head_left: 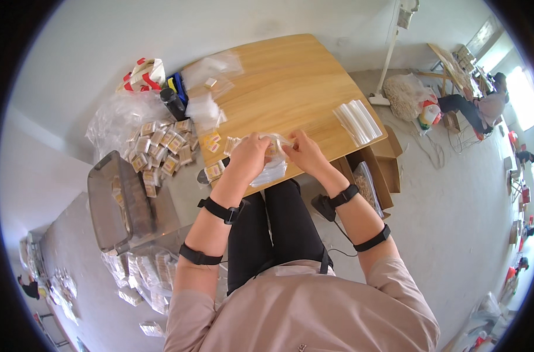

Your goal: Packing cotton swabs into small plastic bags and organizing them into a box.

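At the near edge of the wooden table [290,76], a clear plastic bag [273,141] is stretched between my two hands. My left hand [250,155] grips its left side, fingers closed. The fingers of my right hand [305,152] pinch the bag's other side. Something yellowish shows through the plastic, too blurred to name. Just below my hands lies a pile of clear bags [271,175]. Left of my left hand are some small yellow cards [210,141] and a small pack [214,171] by the table edge.
Many small wrapped packs [161,146] are heaped left of the table, beside a grey plastic bin [111,199]. A black bottle [173,104] stands behind them. Flat clear sleeves [359,122] lie at the table's right; cardboard boxes [387,154] sit beyond. Another person [490,108] sits far right.
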`<state>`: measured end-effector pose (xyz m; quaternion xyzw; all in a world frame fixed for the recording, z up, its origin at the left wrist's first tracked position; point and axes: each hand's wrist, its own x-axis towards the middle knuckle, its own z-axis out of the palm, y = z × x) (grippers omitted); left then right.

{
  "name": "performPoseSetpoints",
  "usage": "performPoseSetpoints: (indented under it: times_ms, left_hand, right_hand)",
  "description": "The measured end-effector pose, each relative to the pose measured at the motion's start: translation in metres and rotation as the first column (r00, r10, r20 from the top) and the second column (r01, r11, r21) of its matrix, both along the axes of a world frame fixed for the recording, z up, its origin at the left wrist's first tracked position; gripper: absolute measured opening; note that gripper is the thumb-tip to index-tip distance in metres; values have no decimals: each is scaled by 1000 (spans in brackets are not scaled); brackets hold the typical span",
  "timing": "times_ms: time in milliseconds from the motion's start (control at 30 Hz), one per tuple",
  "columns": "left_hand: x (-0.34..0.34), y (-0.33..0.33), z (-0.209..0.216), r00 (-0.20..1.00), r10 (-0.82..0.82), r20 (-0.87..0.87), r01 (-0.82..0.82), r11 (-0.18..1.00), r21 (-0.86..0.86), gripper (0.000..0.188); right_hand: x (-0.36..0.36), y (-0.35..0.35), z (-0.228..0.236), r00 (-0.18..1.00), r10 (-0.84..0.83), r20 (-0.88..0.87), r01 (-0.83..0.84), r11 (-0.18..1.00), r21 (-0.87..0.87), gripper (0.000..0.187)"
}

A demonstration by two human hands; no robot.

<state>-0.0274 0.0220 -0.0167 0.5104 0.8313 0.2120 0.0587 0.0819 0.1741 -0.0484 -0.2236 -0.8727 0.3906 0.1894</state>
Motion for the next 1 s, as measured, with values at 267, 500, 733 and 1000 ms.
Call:
performPoseSetpoints:
  times_ms: [267, 500, 733, 1000]
  left_hand:
    - [6, 17, 10, 995, 90, 50, -78, 977, -199, 23]
    - [-16, 27, -22, 987, -103, -126, 127, 970, 205, 11]
    - [17, 37, -26, 936, -4, 352, 15, 1000, -27, 9]
    - [-16, -49, -15, 890, 35, 454, -346, 701, 624, 8]
  right_hand:
    - [-13, -9, 36, 993, 56, -103, -102, 842, -530, 7]
    - [-18, -11, 40, 995, 40, -89, -84, 820, -566, 8]
    - [-4, -4, 18, 997, 5, -78, -50, 809, -585, 6]
    - [18, 11, 25, 989, -56, -134, -30, 824, -566, 13]
